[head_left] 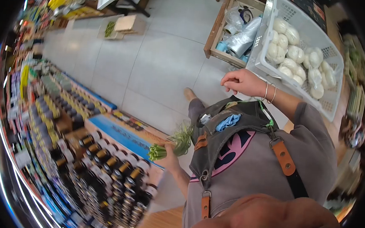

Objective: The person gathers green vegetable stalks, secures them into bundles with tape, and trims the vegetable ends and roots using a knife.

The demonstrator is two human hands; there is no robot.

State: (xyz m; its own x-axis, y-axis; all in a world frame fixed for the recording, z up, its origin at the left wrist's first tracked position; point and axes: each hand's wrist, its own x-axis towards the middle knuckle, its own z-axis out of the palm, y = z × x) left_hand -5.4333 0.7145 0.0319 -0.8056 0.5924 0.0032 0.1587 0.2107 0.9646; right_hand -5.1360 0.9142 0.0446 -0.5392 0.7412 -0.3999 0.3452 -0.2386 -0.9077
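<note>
A bunch of green stalks [157, 152] with thin, wispy leaves is in my left hand [170, 151], whose fingers wrap round it beside the bottle shelf. My right hand [238, 81] hangs in the air in front of the apron [248, 113], near the open drawer and the white basket. Its fingers are curled loosely and nothing shows in them. Into the apron pocket a blue cloth [228, 122] is tucked.
An open wooden drawer [211, 37] holds plastic rolls and tape. Beside it, a white basket [260, 56] contains bagged white round items [295, 54]. Shelves of dark bottles [109, 172] line the left. Boxes [125, 23] stand on the tiled floor.
</note>
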